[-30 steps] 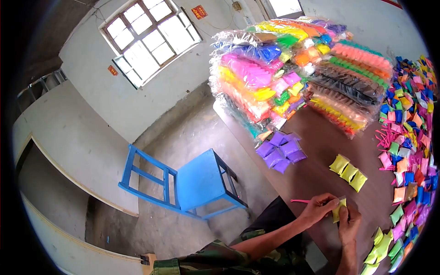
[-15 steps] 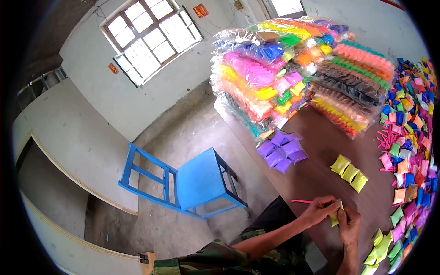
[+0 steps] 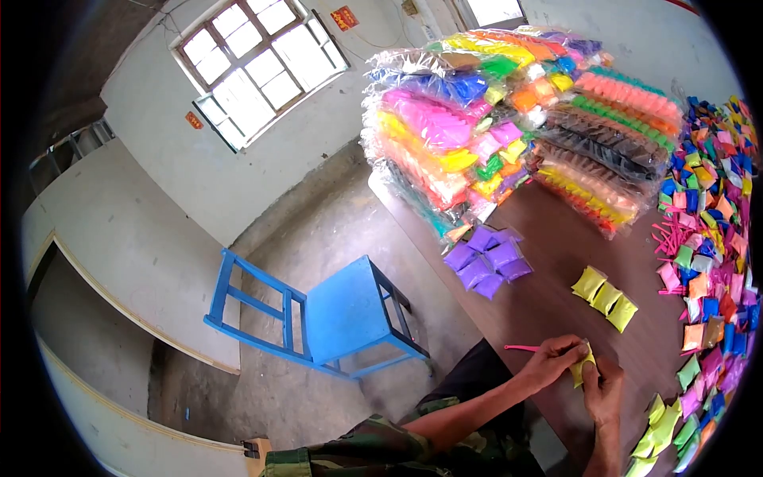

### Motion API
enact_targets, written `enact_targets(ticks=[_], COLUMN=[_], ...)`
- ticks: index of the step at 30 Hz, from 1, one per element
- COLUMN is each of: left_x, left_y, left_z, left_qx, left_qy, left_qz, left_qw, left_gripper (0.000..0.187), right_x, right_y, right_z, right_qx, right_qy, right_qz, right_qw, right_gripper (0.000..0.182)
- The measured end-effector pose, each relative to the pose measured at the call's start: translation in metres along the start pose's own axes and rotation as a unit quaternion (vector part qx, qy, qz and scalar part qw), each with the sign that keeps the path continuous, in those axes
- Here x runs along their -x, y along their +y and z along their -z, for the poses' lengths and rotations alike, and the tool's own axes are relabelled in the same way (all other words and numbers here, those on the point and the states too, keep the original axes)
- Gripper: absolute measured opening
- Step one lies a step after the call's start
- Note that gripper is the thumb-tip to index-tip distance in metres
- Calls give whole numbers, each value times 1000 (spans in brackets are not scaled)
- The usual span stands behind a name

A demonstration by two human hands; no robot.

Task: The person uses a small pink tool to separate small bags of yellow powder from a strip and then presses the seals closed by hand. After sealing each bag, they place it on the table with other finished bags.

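Both hands are at a small yellow packet (image 3: 585, 368) over the brown table. My left hand (image 3: 554, 362) pinches its upper end between thumb and fingers. From the other side my right hand (image 3: 605, 387) grips the same packet, thumb along its face. A thin pink plastic stick (image 3: 521, 347) juts out to the left behind my left hand; its other end is hidden. Farther up the table lies a joined strip of yellow packets (image 3: 605, 298). Another bunch of yellow packets (image 3: 656, 429) rests beside my right forearm.
Purple packets (image 3: 486, 261) lie near the table edge. A tall heap of clear bags with coloured packets (image 3: 461, 119) covers the table's far end. Loose mixed packets (image 3: 707, 238) line the right side. A blue chair (image 3: 346, 306) stands on the floor to the left.
The yellow packet has tilted slightly between my hands, and my left fingers have shifted a little on its upper end. Everything else stays in place.
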State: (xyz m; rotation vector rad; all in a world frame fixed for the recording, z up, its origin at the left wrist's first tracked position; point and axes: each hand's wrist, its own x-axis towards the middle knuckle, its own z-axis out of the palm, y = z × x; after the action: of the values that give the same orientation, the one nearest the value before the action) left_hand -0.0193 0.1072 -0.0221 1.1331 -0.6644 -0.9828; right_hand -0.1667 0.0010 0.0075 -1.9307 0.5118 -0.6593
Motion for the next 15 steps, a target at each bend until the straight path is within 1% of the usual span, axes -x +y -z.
enact_targets(ticks=[1,2,3,5,7,9,10,11,12,13,15], left_x=[1,1,1,2,2,0,-1,-1,-2,-2,-2], left_y=[-1,-1,0,2,1,-1,-3,-5,-6,-7,-7], left_z=[0,0,-2,-8,-4,0,0,2,3,4,4], left_qx=[-24,-49,-49,-20,-30,-41,-27,-14,-14,-28,-41], left_qy=[3,5,4,-6,-20,-33,-33,-33,-33,-29,-25], left_qz=[-12,-24,-24,-15,-14,-15,2,19,19,5,-8], left_qw=[1000,999,998,1000,999,999,999,999,999,999,999], left_gripper=[22,22,22,22,22,22,22,23,23,23,23], right_x=[1,2,2,2,2,3,4,4,4,4,2], right_y=[1,1,2,-2,-1,5,6,6,6,5,1], right_z=[-1,-2,-4,-7,-8,-5,-5,-4,-3,-3,-3], right_qx=[0,-22,-43,-38,-34,-36,-36,-20,-4,-4,-8], right_qy=[0,12,24,35,47,27,27,19,11,11,15], right_qz=[0,-19,-38,-45,-53,-45,-45,-25,-6,-6,36], right_qw=[1000,1000,998,998,997,998,998,999,1000,1000,999], right_gripper=[19,19,19,19,19,21,21,22,24,24,24])
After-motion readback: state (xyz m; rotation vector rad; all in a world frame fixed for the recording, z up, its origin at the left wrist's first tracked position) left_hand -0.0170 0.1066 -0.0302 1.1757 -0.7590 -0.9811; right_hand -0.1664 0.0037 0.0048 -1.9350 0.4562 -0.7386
